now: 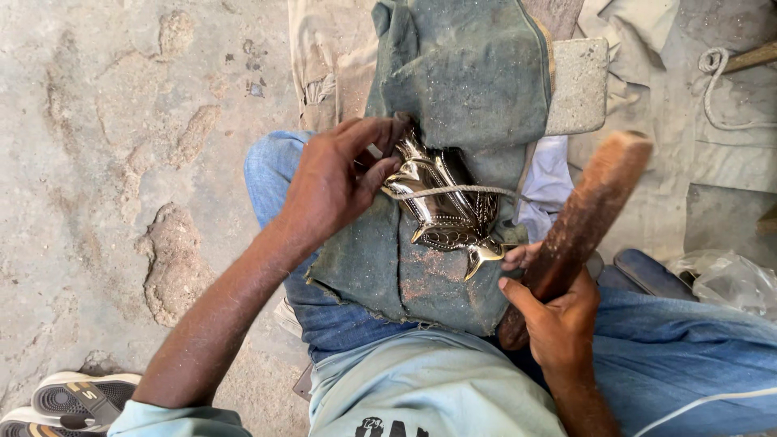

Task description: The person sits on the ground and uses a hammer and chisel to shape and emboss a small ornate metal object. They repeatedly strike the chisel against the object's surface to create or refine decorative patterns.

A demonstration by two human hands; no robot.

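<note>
Concrete floor (pixel 121 162) fills most of the view, rough and pitted, with pale sacking (pixel 696 121) spread on the right. The person sits with a dusty grey-green cloth (pixel 461 81) draped over the denim-clad knee (pixel 271 174). On that cloth lies a shiny metal ornament (pixel 445 206), leaf-shaped with raised lines, and a thin cord (pixel 477 190) runs across it. The left hand (pixel 332 186) is half curled, its fingertips pressing the ornament's upper edge to pin it down. The right hand (pixel 554 320) is wrapped tightly round a thick wooden stick (pixel 587 218), which stands just beside the piece. Looks like the rubbing or burnishing stage; the next stroke probably needs a firm hold and an even angle. Packaging-wise, only a crumpled clear plastic bag (pixel 728 279) at the right edge, no label visible.
</note>
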